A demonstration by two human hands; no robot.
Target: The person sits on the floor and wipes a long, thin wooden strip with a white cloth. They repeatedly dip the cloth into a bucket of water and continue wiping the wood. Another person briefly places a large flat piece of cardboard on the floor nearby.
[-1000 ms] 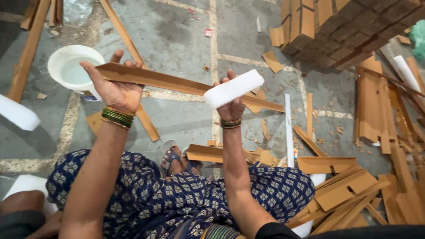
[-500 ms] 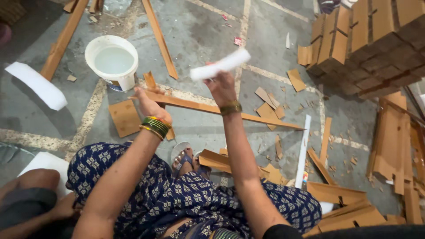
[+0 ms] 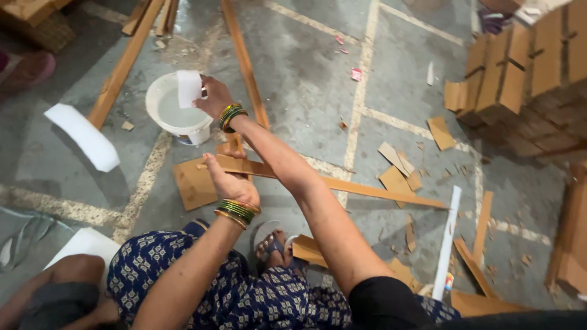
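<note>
White block (image 3: pixel 188 87) now over bucket (image 3: pixel 160 116), right hand (image 3: pixel 211 98) gripping.

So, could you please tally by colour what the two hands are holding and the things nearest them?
White: 3 – foam block in the right hand, bucket, foam strip on the floor
Brown: 2 – long wooden strip held by the left hand, flat board under it
Total: 5

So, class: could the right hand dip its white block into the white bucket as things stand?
Probably yes. The right hand holds the white block just over the open white bucket, with nothing between them.
</note>
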